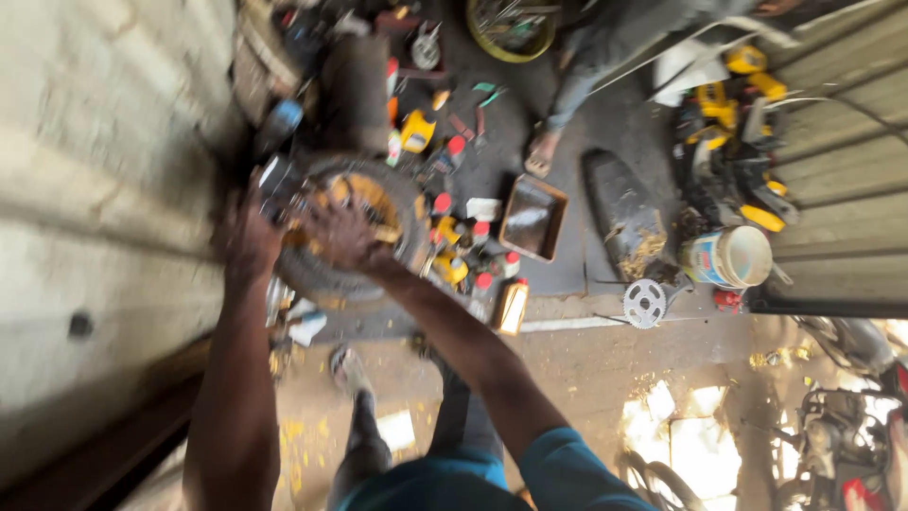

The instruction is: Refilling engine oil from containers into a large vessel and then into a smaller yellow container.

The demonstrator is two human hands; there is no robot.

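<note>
The picture is blurred by motion. I stand over a small tyre on a yellow wheel rim (402,203), held up in front of me. My left hand (248,237) grips the tyre's left edge. My right hand (342,237) presses on the yellow rim in the wheel's middle, fingers spread over it. Both my arms reach forward from the bottom of the view. My legs and sandalled feet (348,371) show below on the dirt floor.
A concrete wall (104,189) fills the left. On the ground beyond the wheel lie several oil bottles with red caps (478,255), a rusty metal tray (534,218), a black motorcycle seat (624,222), a sprocket (645,303) and a white bucket (733,257). Another person's legs (567,95) stand at the top.
</note>
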